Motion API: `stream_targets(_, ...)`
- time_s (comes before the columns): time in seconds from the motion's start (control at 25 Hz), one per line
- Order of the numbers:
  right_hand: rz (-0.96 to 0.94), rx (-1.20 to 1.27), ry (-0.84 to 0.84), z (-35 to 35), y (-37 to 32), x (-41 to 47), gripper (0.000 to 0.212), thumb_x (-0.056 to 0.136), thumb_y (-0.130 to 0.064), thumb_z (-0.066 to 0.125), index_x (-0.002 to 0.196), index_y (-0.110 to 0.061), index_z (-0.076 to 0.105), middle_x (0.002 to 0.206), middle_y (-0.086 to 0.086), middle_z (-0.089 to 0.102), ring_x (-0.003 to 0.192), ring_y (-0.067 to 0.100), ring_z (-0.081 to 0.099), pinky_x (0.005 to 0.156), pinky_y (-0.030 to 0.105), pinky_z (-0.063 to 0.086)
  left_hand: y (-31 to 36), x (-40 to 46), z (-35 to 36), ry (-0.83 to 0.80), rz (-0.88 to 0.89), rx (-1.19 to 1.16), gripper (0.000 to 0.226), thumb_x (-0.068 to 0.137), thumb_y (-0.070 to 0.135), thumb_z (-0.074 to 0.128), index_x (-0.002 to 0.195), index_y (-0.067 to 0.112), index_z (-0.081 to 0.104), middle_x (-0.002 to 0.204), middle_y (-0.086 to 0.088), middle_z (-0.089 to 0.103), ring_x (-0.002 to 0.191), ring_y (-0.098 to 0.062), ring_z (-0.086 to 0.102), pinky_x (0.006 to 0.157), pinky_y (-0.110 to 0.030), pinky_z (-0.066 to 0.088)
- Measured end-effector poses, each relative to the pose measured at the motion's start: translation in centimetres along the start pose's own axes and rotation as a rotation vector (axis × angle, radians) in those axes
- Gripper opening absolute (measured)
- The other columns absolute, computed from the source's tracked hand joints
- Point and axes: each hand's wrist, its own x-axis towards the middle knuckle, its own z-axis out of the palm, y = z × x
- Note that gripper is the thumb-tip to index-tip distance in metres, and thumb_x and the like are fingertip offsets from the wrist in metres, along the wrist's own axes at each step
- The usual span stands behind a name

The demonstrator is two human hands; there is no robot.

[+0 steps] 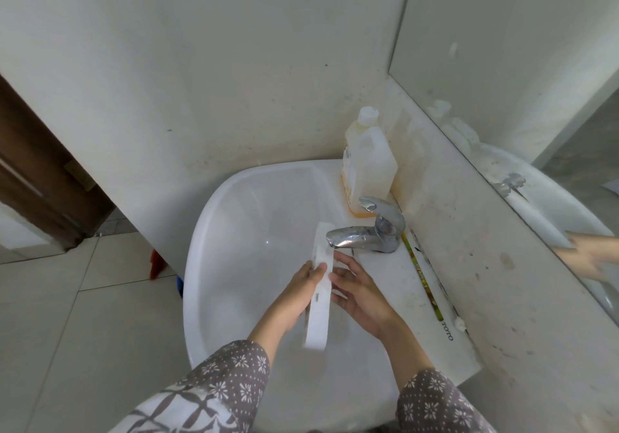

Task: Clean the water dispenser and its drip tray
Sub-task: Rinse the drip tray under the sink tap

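**Drip tray held over the sink, under the tap**

I see the white drip tray held on its edge above the sink, between both hands. Its far end is just under the spout of the tap, and its near end points toward the near rim of the sink. My left hand is on the left side of the tray, with the thumb curled over its top edge. My right hand is on the right side, the fingers bent against the tray. So both hands are apart and each one holds the tray. A soap bottle stands at the far right corner of the sink, just behind the tap. If water runs, I cannot tell.
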Motion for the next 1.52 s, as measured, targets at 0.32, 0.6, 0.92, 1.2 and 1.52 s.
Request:
stream_targets(0.32, -0.003, -0.196, 0.051, -0.5, 0.8, 0.7, 0.045, 0.092, -0.015, 0.059, 0.128, -0.039, 0.045, 0.139, -0.002, 0.043, 0.128, 0.013, 0.043, 0.111, 0.037, 0.032, -0.6, 0.6, -0.2, 0.006, 0.013, -0.087, 0.035, 0.102, 0.033, 0.035, 0.128, 0.019, 0.053, 0.125, -0.004, 0.062, 0.117, -0.022, 0.057, 0.105, -0.043, 0.041)
stream_targets(0.6, 0.010, -0.228, 0.050, -0.2, 1.1, 0.5, 0.065, 0.088, 0.003, 0.059, 0.130, -0.040, 0.034, 0.128, 0.009, 0.054, 0.113, 0.024, 0.059, 0.090, 0.041, 0.053, -1.0, 0.5, -0.8, 0.160, 0.043, 0.089, 0.026, 0.098, 0.029, 0.046, 0.121, 0.020, 0.054, 0.115, -0.005, 0.063, 0.100, -0.023, 0.064, 0.089, -0.040, 0.052)
stream_targets(0.92, 0.076, -0.247, 0.086, 0.4, 0.7, 0.1, 0.069, 0.094, -0.006, 0.054, 0.138, -0.045, 0.017, 0.121, 0.007, 0.057, 0.107, 0.023, 0.061, 0.078, 0.035, 0.056, -0.5, -0.7, -1.2, 0.060, -0.002, 0.158, 0.034, 0.094, 0.007, 0.049, 0.126, 0.018, 0.048, 0.113, -0.003, 0.060, 0.096, -0.017, 0.060, 0.069, -0.018, 0.048)
stream_targets(1.2, 0.134, -0.194, 0.088, 0.6, 0.6, 0.2, 0.044, 0.098, -0.018, 0.049, 0.135, -0.034, 0.032, 0.124, 0.011, 0.058, 0.104, 0.026, 0.064, 0.077, 0.032, 0.055, -1.3, -1.3, -2.7, -0.001, -0.061, 0.023, 0.038, 0.092, -0.007, 0.045, 0.126, 0.009, 0.052, 0.113, -0.010, 0.062, 0.096, -0.024, 0.061, 0.074, -0.025, 0.052)
stream_targets(1.52, 0.098, -0.015, 0.055, 0.1, 0.3, 0.5, 0.034, 0.097, -0.012, 0.050, 0.131, -0.012, 0.049, 0.118, 0.012, 0.065, 0.106, 0.022, 0.063, 0.089, 0.030, 0.050, -1.5, -0.6, -1.0, 0.137, 0.102, -0.042, 0.033, 0.099, 0.007, 0.041, 0.130, 0.013, 0.051, 0.124, -0.009, 0.060, 0.109, -0.021, 0.060, 0.094, -0.033, 0.048)
